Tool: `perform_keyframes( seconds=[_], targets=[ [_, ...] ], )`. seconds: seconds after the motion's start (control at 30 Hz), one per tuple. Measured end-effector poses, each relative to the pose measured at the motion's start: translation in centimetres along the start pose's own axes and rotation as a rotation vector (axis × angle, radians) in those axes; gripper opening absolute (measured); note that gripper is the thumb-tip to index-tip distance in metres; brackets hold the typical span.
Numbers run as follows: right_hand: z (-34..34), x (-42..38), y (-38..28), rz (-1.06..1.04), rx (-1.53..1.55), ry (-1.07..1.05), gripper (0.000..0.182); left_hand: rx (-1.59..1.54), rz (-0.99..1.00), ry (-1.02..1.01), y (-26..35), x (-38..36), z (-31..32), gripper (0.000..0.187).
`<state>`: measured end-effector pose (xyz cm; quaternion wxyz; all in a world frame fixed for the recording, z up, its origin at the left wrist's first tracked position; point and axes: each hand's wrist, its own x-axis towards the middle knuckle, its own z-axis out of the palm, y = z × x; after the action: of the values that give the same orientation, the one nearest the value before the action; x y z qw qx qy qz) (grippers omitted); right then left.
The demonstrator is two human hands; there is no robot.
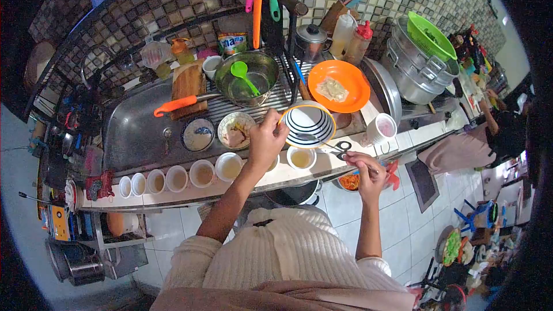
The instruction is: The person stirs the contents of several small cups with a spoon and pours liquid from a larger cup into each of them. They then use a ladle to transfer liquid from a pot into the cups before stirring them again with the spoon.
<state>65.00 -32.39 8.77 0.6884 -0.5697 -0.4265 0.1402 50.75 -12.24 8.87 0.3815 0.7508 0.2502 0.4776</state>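
A long tiled bench (345,164) is running across the room with a steel sink (135,132) sunk into its left part, and the person is standing at its near edge in a cream ribbed top. On the far right a big lidded steel pot (415,72) is sitting with a green colander (431,34) tipped on top of it. Left of that, an orange plate (339,85) is carrying a pale piece of food. A steel bowl (247,76) with a green spoon (243,75) in it is resting on the draining rack, and a wooden chopping board (188,83) with an orange-handled knife (180,103) across it is lying at the sink's far edge.

The left hand (266,141) is closing its fingers on the left rim of a blue-striped bowl (308,124), holding it tilted just above the bench, right of a small bowl of food (236,129). The right hand (368,174) is curling shut around the handles of black scissors (341,148), whose blades are pointing left towards the striped bowl, near the bench's near edge.

A row of small white cups (175,177) filled with pale liquid is lining the near edge, running from the left towards the hands. One more cup (301,157) is sitting just below the striped bowl.
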Motion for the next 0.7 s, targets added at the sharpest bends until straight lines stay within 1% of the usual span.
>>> perform_keyframes(
  seconds=[0.1,0.17,0.23,0.27,0.33,0.37,0.43,0.5,0.57,0.63,0.7],
  targets=[
    [-0.6,-0.2,0.0,-0.009,-0.007,0.032,0.014,0.031,0.014,-0.025,0.4,-0.1,-0.1,0.011],
    [0.1,-0.1,-0.5,0.012,0.023,0.076,0.015,-0.001,-0.086,-0.083,-0.1,-0.5,0.0,0.009],
    [0.5,0.2,-0.3,-0.122,-0.105,0.116,0.014,0.039,-0.050,-0.070,0.9,-0.4,-0.1,0.009],
    [0.7,0.4,-0.4,-0.121,-0.106,0.116,0.014,0.080,-0.013,-0.056,1.2,-0.3,-0.1,0.009],
    [0.9,0.4,-0.6,-0.179,-0.219,0.103,0.013,0.067,-0.001,-0.049,0.6,-0.5,0.2,0.009],
    [0.9,0.3,-0.5,-0.178,-0.219,0.103,0.013,0.055,0.013,-0.042,0.4,-0.6,0.3,0.008],
    [0.6,-0.2,-0.3,-0.084,-0.133,0.089,0.014,0.062,0.027,-0.031,0.8,-0.5,0.2,0.008],
    [0.0,-0.5,-0.2,-0.090,-0.089,0.082,0.015,0.071,0.041,-0.019,0.9,-0.5,0.2,0.008],
    [-0.2,-0.6,-0.2,-0.096,-0.045,0.076,0.016,0.071,-0.012,-0.056,0.9,-0.5,0.1,0.009],
    [0.0,-0.7,-0.5,-0.071,0.007,0.145,0.016,0.068,-0.010,-0.055,0.7,-0.5,0.1,0.009],
    [0.9,-0.3,-0.7,-0.088,-0.021,0.191,0.016,0.064,-0.009,-0.055,0.4,-0.6,0.2,0.009]
  ],
)
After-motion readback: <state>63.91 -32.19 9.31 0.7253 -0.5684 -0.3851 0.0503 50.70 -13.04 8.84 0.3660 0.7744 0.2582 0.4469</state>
